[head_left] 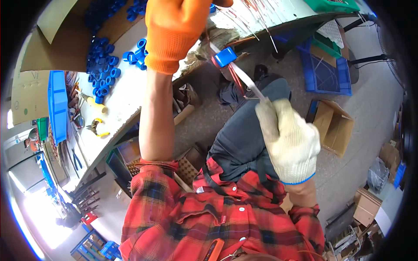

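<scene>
Above centre, a presumably light, stiff pale strip [246, 77] is being clasped at its lower end by the right hand [291, 141], the left hand's [177, 32] grip being indiscernible.

No text legible. Small green printed marks [16, 105] on cardboard box [30, 89] at left, too small to read. Tiny red tag [223, 219] on plaid shirt [261, 222], likewise unreadable.

Pretty bright overall, but the white glare [48, 219] at lower left is totally blown out. Tabletop [126, 85] looks washed pale, underneath goes murky, the blue block [225, 57] smears a bit, and fisheye bends stuff toward black edges.
</scene>
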Motion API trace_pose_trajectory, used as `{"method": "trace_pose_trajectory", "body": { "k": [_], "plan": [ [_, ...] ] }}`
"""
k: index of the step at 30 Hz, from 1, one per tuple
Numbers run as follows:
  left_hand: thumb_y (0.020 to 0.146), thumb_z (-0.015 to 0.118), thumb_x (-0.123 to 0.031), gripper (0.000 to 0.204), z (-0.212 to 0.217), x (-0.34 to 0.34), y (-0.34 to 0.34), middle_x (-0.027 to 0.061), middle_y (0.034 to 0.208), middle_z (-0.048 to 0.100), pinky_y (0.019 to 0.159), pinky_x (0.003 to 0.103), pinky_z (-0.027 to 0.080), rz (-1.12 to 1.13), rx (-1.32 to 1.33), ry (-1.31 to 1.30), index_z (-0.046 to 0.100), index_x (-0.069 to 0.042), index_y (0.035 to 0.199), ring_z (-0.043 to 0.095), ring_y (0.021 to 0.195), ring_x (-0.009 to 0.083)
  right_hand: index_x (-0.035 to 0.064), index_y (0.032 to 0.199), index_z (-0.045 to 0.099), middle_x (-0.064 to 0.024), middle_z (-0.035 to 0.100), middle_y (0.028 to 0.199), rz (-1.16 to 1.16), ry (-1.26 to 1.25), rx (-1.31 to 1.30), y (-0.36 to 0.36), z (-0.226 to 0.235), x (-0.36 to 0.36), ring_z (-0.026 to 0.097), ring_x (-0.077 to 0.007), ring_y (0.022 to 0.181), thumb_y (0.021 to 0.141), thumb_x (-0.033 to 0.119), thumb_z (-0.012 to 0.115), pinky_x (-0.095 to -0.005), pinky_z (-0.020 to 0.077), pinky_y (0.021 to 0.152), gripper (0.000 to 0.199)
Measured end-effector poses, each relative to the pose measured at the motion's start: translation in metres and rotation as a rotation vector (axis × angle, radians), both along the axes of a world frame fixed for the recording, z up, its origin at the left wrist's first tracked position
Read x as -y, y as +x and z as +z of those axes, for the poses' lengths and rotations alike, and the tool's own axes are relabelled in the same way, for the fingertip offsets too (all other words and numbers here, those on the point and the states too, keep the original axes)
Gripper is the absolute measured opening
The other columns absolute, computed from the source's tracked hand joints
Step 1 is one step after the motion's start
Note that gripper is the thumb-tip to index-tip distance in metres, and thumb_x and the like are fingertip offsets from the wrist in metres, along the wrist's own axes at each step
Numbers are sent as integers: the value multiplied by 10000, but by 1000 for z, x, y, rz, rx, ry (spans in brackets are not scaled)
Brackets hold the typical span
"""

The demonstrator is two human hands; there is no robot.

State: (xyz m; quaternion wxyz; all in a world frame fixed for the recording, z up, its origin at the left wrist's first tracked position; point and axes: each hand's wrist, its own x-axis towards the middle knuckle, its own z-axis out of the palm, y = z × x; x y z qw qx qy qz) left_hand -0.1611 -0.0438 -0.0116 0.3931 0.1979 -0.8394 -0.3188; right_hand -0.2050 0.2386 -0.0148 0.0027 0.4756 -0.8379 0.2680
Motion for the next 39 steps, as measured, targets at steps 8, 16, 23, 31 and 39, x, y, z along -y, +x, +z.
{"method": "trace_pose_trajectory", "body": {
  "k": [8,16,23,31,39],
  "plan": [
    [1172,565,-312,447,4,-16,15,159,942,789,861,342,542,8,-58,12,791,71,1131,717,833,226,93,1144,764,-145,830,931,-27,252,848,-3,-26,-15,728,-364,661,1038,200,776,-437,562,615,151],
    [983,641,-18,353,-14,-29,62,146,1206,808,1003,344,544,-171,-290,139,749,44,1313,734,1036,264,25,1128,797,-52,728,769,-657,229,817,-18,-83,-138,582,-184,622,941,182,816,-330,526,644,245],
    [951,683,-41,400,-20,-49,100,135,1246,808,1063,371,538,-144,-40,-52,754,13,1341,723,1121,263,110,1237,789,32,690,740,288,-529,53,-64,-47,41,585,-156,591,865,123,897,-286,505,592,387],
    [953,666,-39,436,-31,-53,121,146,1323,796,1177,410,496,-21,1,-140,738,14,1380,706,1263,291,64,1186,792,21,698,787,852,-280,-542,-74,37,94,620,-112,615,917,169,871,-288,450,532,300],
    [948,783,-121,334,43,-57,78,108,1259,812,1087,392,551,-60,-146,-19,799,5,1257,731,1181,279,51,1245,771,4,681,828,140,-280,1253,-75,32,79,539,-106,611,1075,329,711,-265,444,537,331]
  ]
}}
